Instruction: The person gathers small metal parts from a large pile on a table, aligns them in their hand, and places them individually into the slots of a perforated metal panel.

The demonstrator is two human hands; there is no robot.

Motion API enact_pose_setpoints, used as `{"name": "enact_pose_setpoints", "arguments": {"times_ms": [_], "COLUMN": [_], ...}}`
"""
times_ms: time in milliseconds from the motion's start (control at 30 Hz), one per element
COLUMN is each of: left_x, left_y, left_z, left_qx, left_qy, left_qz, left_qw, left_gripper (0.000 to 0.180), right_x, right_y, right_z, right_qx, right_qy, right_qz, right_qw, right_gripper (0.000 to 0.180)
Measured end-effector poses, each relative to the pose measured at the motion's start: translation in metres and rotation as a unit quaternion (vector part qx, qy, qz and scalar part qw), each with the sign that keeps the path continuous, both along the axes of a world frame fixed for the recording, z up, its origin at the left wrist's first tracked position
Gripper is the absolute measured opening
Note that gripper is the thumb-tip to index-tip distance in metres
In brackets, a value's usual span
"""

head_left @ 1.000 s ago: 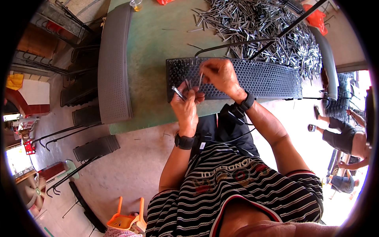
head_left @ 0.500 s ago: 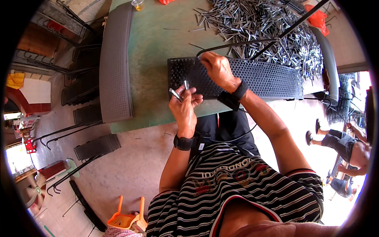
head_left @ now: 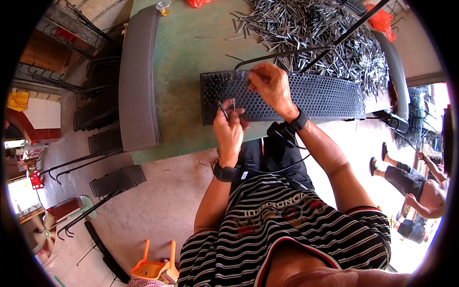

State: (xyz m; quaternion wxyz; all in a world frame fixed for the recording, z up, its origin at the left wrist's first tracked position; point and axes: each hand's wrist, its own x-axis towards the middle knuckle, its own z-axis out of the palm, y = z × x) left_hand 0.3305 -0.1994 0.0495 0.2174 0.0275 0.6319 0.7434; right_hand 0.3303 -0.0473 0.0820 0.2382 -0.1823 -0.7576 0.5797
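A long black panel (head_left: 315,98) with a honeycomb of holes lies along the near edge of the green table. Over its left end, my left hand (head_left: 229,134) is closed around short thin metal strips; one dark strip (head_left: 223,111) and one shinier strip (head_left: 233,104) stick up from the fingers. My right hand (head_left: 273,88) is just to the right, above the panel, with thumb and fingertips drawn together. Whatever those fingertips pinch, if anything, is too small to make out. A black bent rod (head_left: 287,55) runs along the panel's far side.
A large heap of loose metal strips (head_left: 330,48) covers the table's far right. On the left edge stands a grey perforated panel (head_left: 138,76), with a clear cup (head_left: 163,7) beyond it. Orange stool (head_left: 153,268) at lower left; another person (head_left: 416,186) at far right.
My right hand has shifted slightly right and its fingers are less curled over the panel. My left hand has turned, bringing the strips closer to the right fingertips.
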Motion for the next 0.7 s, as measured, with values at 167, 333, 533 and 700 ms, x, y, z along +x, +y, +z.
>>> {"name": "enact_pose_setpoints", "arguments": {"times_ms": [167,333,533,700], "left_x": [-0.003,-0.006,-0.003,-0.002], "left_y": [-0.001,-0.006,-0.009,-0.013], "left_z": [0.005,0.003,0.008,-0.002], "left_qx": [-0.006,-0.004,0.010,-0.013], "left_qy": [-0.024,-0.059,-0.066,0.014], "left_qz": [0.020,-0.006,0.000,0.016], "left_qw": [0.999,0.998,0.998,1.000], "left_gripper": [0.019,0.022,0.022,0.025], "right_x": [-0.009,-0.018,-0.017,0.002], "right_y": [0.012,0.016,0.021,0.000], "right_z": [-0.007,-0.027,-0.026,-0.007], "right_qx": [0.104,0.147,0.429,0.258], "right_qy": [0.005,0.037,-0.005,-0.147], "right_qz": [-0.037,-0.029,0.018,0.170], "right_qw": [0.994,0.988,0.903,0.940], "right_gripper": [0.011,0.011,0.009,0.022]}}
